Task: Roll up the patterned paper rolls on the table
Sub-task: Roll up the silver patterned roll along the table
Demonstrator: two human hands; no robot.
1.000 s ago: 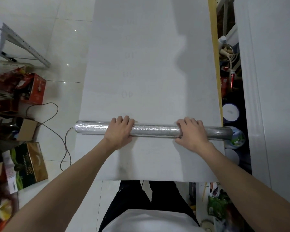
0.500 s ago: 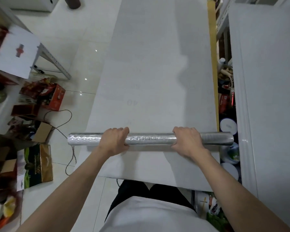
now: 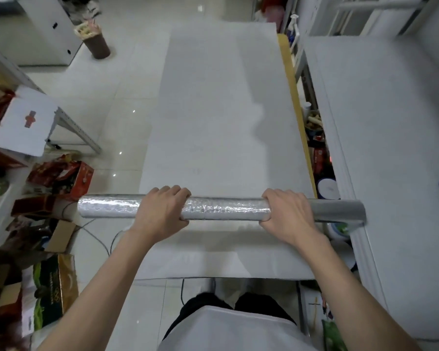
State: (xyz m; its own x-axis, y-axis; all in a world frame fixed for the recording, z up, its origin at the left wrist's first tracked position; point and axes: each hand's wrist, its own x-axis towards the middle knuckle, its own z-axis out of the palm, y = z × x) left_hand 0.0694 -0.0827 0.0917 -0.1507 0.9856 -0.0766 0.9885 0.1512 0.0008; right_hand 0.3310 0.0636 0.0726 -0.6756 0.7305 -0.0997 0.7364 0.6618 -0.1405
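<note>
A long silvery patterned paper roll [image 3: 226, 208] lies crosswise near the front of the long table [image 3: 223, 117], which is covered by a pale grey sheet. Both ends of the roll stick out past the table's sides. My left hand [image 3: 161, 214] is wrapped over the roll left of its middle. My right hand [image 3: 285, 214] grips it right of the middle, thumb under the front. A strip of the sheet lies between the roll and the table's front edge.
Red and green cartons [image 3: 61, 176] and a black cable [image 3: 102, 239] crowd the floor on the left. A brown bin [image 3: 96, 44] stands far left. A white cabinet top [image 3: 390, 173] runs along the right, with clutter in the gap [image 3: 319, 158].
The roll has shifted slightly left and my fingers have curled further over it. My head has tilted up, so more of the far table and room shows.
</note>
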